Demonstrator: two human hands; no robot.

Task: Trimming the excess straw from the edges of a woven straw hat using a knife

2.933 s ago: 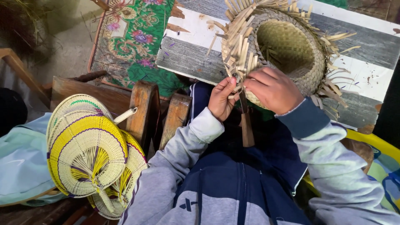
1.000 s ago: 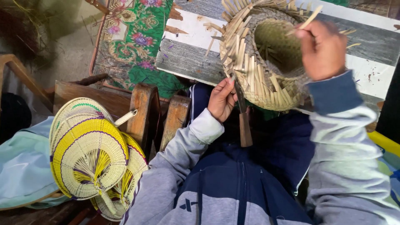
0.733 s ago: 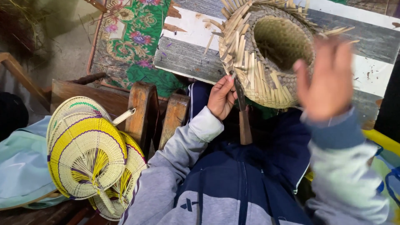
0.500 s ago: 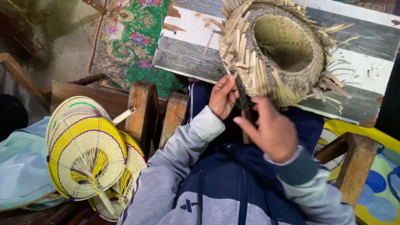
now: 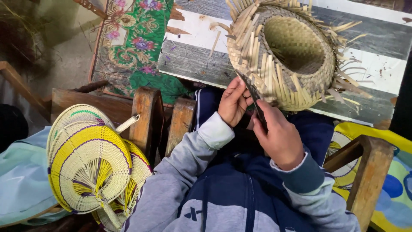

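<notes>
Against the woven basket [image 5: 283, 51] rim, right hand [image 5: 279, 135] grips a knife [image 5: 254, 96], blade up-left; left hand [image 5: 234, 103] pinches strips.

Looks like a home craft workspace, weaving by hand. Half-woven straw basket [image 5: 287, 51] with loose strip ends far right, stack of finished woven fans [image 5: 90, 163] near left. Rough wooden chair frames [image 5: 148, 116], patterned green rug [image 5: 133, 43] on a bare floor, painted striped plank [image 5: 197, 47].
</notes>
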